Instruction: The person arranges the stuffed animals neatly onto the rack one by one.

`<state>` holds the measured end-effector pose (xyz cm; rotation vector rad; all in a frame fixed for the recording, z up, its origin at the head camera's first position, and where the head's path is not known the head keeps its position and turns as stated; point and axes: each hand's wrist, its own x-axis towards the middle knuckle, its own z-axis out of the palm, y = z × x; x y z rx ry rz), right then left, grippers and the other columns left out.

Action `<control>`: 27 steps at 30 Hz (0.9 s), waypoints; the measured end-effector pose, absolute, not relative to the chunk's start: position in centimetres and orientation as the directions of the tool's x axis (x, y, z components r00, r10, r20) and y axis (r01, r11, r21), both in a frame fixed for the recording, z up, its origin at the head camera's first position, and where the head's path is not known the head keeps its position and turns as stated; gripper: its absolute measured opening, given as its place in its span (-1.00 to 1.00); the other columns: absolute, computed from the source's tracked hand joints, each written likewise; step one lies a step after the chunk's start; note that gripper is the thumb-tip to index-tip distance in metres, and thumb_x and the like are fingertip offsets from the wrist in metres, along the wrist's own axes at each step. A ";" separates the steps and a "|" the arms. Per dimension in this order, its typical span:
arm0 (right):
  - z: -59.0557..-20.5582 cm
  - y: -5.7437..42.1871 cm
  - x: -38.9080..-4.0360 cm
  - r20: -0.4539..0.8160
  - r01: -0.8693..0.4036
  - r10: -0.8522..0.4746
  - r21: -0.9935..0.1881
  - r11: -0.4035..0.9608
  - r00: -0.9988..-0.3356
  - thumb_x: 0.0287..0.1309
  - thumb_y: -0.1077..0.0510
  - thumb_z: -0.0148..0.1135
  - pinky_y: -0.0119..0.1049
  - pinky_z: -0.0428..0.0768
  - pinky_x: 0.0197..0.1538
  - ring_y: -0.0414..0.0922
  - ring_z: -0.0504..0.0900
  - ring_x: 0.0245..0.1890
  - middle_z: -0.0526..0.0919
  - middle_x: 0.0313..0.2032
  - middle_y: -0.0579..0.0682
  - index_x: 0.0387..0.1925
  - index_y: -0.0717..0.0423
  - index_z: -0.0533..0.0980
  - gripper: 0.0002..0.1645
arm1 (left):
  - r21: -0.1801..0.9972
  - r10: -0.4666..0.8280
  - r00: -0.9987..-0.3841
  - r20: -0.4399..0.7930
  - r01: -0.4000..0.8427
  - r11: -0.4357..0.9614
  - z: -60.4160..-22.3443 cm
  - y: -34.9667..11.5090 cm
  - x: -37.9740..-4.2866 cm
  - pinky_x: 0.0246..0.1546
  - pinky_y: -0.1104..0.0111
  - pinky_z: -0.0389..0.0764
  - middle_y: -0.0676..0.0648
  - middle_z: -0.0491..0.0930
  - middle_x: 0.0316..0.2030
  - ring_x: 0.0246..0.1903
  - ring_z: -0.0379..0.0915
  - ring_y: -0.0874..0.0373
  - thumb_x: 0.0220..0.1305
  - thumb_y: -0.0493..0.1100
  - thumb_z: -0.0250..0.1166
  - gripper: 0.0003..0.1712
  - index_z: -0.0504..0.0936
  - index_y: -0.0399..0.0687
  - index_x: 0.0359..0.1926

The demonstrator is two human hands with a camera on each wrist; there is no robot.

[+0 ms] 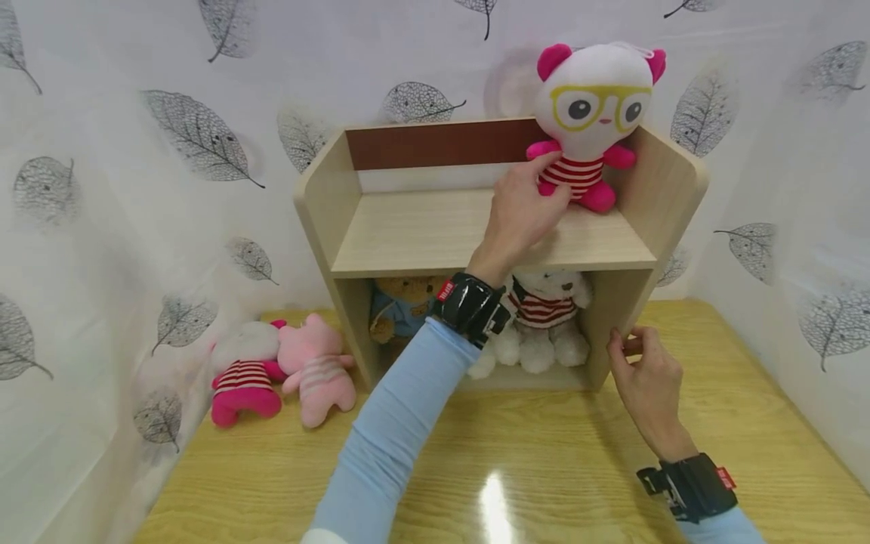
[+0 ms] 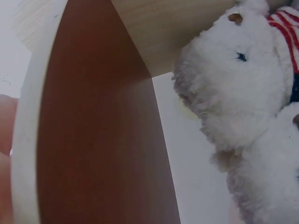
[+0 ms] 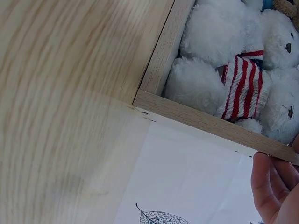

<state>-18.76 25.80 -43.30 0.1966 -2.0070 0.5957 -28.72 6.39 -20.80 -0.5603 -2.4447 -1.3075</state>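
On the upper board of a small wooden shelf (image 1: 421, 227), at its right end, sits a plush panda (image 1: 598, 106) with yellow glasses, pink ears and a red-striped body. My left hand (image 1: 523, 208) holds it by its side, thumb and fingers at the striped belly and pink arm. Lower down, my right hand (image 1: 649, 378) grips the front edge of the shelf's right side panel (image 3: 210, 121), fingertips on either side of it. In the left wrist view only a blurred bit of the left hand (image 2: 5, 149) shows at the edge.
Inside the lower compartment sit white plush dogs (image 1: 544, 325) in striped sweaters and a brown teddy bear (image 1: 408, 306) in blue, partly hidden by my left arm. A second plush panda (image 1: 246, 370) and a pink plush toy (image 1: 318, 374) lie on the wooden table (image 1: 258, 483), left of the shelf.
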 end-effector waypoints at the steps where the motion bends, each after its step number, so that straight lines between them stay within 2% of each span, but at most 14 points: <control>1: -43.3 25.8 -18.7 0.862 -0.377 0.111 -0.328 0.866 -0.495 0.06 0.30 0.26 0.05 0.40 -0.81 0.11 0.62 -0.73 0.65 -0.68 0.30 -0.35 0.46 0.48 -0.78 | 0.710 0.202 -0.875 0.440 0.477 0.518 -20.8 6.4 -28.7 0.10 0.44 0.41 0.09 0.50 0.21 0.16 0.28 0.37 0.18 -0.12 0.22 -0.41 0.50 0.15 0.28; 5: -43.4 25.9 -18.7 0.855 -0.370 0.109 -0.330 0.868 -0.506 0.08 0.29 0.25 0.05 0.40 -0.81 0.12 0.63 -0.71 0.66 -0.67 0.30 -0.34 0.46 0.48 -0.77 | 0.689 0.225 -0.876 0.427 0.476 0.546 -20.8 6.3 -28.4 0.06 0.43 0.43 0.09 0.48 0.23 0.14 0.29 0.34 0.18 -0.12 0.20 -0.40 0.48 0.18 0.30; 7: -43.3 25.9 -18.7 0.854 -0.369 0.109 -0.330 0.869 -0.508 0.09 0.29 0.25 0.05 0.40 -0.81 0.12 0.63 -0.71 0.66 -0.66 0.31 -0.33 0.46 0.48 -0.77 | 0.685 0.238 -0.878 0.416 0.475 0.553 -20.9 6.3 -28.3 -0.09 0.45 0.45 0.09 0.50 0.19 0.03 0.32 0.33 0.18 -0.13 0.19 -0.40 0.49 0.18 0.30; 10: -43.4 25.9 -18.7 0.855 -0.368 0.110 -0.330 0.869 -0.507 0.08 0.30 0.25 0.05 0.40 -0.81 0.13 0.63 -0.71 0.66 -0.66 0.31 -0.33 0.46 0.48 -0.77 | 0.674 0.264 -0.883 0.387 0.466 0.573 -21.0 6.4 -28.4 -0.41 0.43 0.37 -0.01 0.54 -0.08 -0.24 0.32 0.26 0.20 -0.12 0.19 -0.38 0.45 0.20 0.32; 12: -43.4 25.9 -18.7 0.858 -0.372 0.108 -0.327 0.869 -0.502 0.08 0.30 0.25 0.05 0.40 -0.81 0.12 0.63 -0.72 0.66 -0.66 0.31 -0.34 0.46 0.48 -0.77 | 0.652 0.277 -0.882 0.380 0.468 0.596 -21.2 6.4 -28.4 -0.47 0.42 0.31 -0.01 0.49 -0.20 -0.28 0.27 0.25 0.21 -0.12 0.19 -0.37 0.42 0.19 0.34; 14: -43.4 25.9 -18.8 0.858 -0.373 0.105 -0.325 0.869 -0.503 0.08 0.30 0.25 0.05 0.40 -0.81 0.12 0.63 -0.72 0.66 -0.67 0.31 -0.34 0.46 0.48 -0.78 | 0.625 0.287 -0.879 0.380 0.473 0.621 -21.2 6.5 -28.5 -0.39 0.41 0.39 -0.01 0.50 -0.20 -0.22 0.33 0.25 0.22 -0.11 0.20 -0.35 0.39 0.19 0.36; 16: -43.5 25.9 -18.8 0.859 -0.375 0.105 -0.325 0.868 -0.502 0.08 0.30 0.25 0.05 0.40 -0.81 0.12 0.62 -0.72 0.66 -0.67 0.30 -0.34 0.46 0.48 -0.78 | 0.598 0.289 -0.875 0.388 0.478 0.643 -21.3 6.5 -28.6 -0.19 0.40 0.46 -0.03 0.55 -0.03 -0.06 0.36 0.25 0.22 -0.10 0.20 -0.34 0.39 0.18 0.37; 19: -43.5 25.9 -18.8 0.860 -0.376 0.105 -0.325 0.868 -0.500 0.07 0.30 0.25 0.05 0.40 -0.82 0.11 0.62 -0.73 0.65 -0.67 0.30 -0.35 0.46 0.48 -0.78 | 0.577 0.291 -0.875 0.388 0.476 0.663 -21.3 6.6 -28.6 0.08 0.36 0.44 -0.05 0.49 0.20 0.14 0.31 0.20 0.21 -0.08 0.21 -0.33 0.37 0.18 0.38; 27: -43.5 26.0 -18.8 0.864 -0.382 0.106 -0.323 0.866 -0.492 0.06 0.31 0.25 0.05 0.40 -0.82 0.12 0.61 -0.74 0.65 -0.69 0.29 -0.36 0.47 0.48 -0.79 | 0.564 0.299 -0.861 0.411 0.498 0.658 -20.9 6.0 -27.3 0.18 0.30 0.40 -0.01 0.33 0.33 0.26 0.18 0.22 0.24 -0.04 0.19 -0.31 0.30 0.18 0.42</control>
